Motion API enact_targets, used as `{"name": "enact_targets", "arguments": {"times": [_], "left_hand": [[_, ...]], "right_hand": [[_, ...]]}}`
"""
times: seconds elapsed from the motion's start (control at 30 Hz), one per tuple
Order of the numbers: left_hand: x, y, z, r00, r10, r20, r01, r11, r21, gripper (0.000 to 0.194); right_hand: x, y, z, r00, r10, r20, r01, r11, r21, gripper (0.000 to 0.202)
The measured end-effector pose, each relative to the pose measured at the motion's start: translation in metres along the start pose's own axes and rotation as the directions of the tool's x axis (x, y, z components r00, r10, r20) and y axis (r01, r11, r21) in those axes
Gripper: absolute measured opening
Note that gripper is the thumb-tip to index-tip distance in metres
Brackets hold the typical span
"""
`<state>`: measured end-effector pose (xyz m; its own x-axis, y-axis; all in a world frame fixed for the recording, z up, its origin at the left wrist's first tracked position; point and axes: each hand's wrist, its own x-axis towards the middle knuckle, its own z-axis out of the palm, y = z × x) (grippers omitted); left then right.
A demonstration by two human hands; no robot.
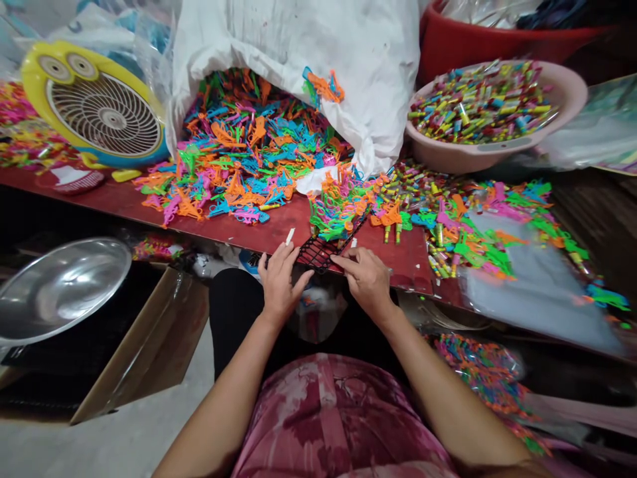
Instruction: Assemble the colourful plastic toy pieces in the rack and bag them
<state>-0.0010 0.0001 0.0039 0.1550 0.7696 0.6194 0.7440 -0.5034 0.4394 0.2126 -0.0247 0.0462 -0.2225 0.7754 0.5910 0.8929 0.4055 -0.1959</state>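
Observation:
A black grid tray (318,252) lies at the front edge of the red table, its far part heaped with small plastic toy guns (338,209) in orange, green, blue and pink. My left hand (281,279) is at the tray's left side, fingers spread and thumb apart, near its corner. My right hand (368,279) is at the right side, with curled fingers and one fingertip on the grid. Its grip on the tray is partly hidden. A small white strip (290,236) is close to my left fingertips; another white strip (353,243) is by my right fingers.
Behind the tray, a white sack (298,40) spills many toy guns. A pink basin (497,143) holds small coloured tubes. At left stand a yellow fan (34,79) and, lower, a metal bowl (64,285) above a cardboard box (144,345). Clear plastic bags (537,292) lie right.

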Motion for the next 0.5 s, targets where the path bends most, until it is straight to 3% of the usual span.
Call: {"name": "enact_targets", "arguments": {"times": [0.5], "left_hand": [[-0.0002, -0.0015, 0.0003, 1.000, 0.023, -0.002, -0.023, 0.999, 0.027, 0.049]], "right_hand": [[-0.0023, -0.0071, 0.0014, 0.997, -0.071, 0.003, 0.071, 0.997, -0.005, 0.029]]}}
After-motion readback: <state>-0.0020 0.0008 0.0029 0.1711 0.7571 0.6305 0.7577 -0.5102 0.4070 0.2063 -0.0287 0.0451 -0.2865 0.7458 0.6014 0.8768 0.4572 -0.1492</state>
